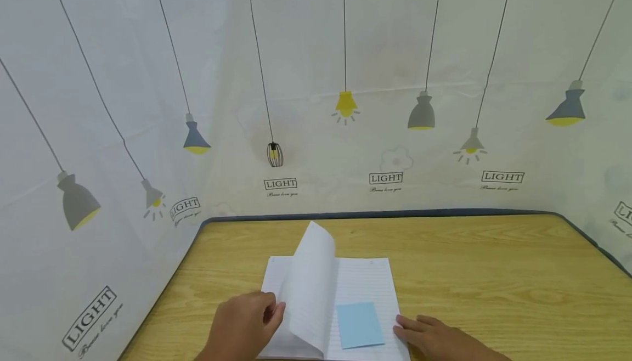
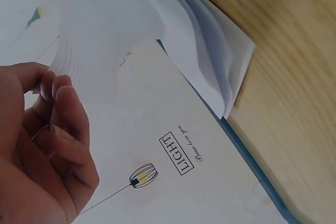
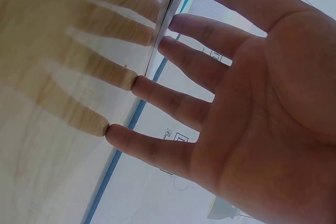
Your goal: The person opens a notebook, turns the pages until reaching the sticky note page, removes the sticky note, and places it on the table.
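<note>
I see the lined notebook (image 1: 340, 306) lying open at 6 o'clock on the wooden table (image 1: 494, 273). My left hand (image 1: 244, 325) pinches a raised page (image 1: 311, 287) between curled fingers (image 2: 68, 114). My right hand (image 1: 436, 339) lies flat, fingers spread, fingertips (image 3: 118, 132) on the tabletop at the notebook's 3 o'clock edge. A blue sticky note (image 1: 359, 325) sits on the right-hand page.

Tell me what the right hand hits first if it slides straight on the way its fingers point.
Probably the notebook. The right hand lies flat on the table, fingers pointing left at the right page's edge, seemingly touching it already. Past that edge lies the blue sticky note.
</note>
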Demonstrator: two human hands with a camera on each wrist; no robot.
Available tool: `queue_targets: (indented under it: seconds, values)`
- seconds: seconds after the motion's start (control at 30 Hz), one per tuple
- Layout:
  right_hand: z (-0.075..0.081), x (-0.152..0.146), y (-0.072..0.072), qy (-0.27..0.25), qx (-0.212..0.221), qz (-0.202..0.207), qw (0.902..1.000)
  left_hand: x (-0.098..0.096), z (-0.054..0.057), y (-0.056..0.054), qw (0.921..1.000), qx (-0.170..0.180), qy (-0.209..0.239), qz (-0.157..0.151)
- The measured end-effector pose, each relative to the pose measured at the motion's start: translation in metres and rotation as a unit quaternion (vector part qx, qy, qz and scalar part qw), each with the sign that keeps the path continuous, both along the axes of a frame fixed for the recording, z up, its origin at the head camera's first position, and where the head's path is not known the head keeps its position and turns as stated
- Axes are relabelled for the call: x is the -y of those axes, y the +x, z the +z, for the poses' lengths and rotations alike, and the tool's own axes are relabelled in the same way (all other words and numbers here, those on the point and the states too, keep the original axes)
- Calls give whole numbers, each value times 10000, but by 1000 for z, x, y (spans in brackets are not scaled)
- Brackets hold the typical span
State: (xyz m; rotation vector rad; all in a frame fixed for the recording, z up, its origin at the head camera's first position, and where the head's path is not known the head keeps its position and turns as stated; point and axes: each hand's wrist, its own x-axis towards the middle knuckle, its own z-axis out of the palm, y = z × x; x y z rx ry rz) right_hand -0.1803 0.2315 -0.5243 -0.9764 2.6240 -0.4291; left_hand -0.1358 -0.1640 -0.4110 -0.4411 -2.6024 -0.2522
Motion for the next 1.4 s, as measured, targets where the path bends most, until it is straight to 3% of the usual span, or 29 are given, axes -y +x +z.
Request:
queue_targets:
  seconds: [0.37,0.5,0.73,0.83,1.07,1.23,1.4]
  values:
    - [-13,-4,-8,45,163,-108,9998,11,-6,1,9972,614,-319,297]
    - [-5,1,-4,1,175,-124,9998,13,-10,3,9942,904,-428,406]
    - [30,13,11,72,210,-185,9996,16,-14,2,9871,1377,-515,629]
    - [30,12,11,78,178,-166,9997,16,-14,1,9836,1575,-510,721]
    - [-6,-3,-3,-42,123,-19,9999,19,-16,2,9803,1784,-447,723]
    - [-12,-7,-5,-31,47,39,10000,23,-20,2,9806,1777,-525,638]
    - [-13,-6,-5,-51,6,64,10000,28,-22,0,9740,2063,-628,697]
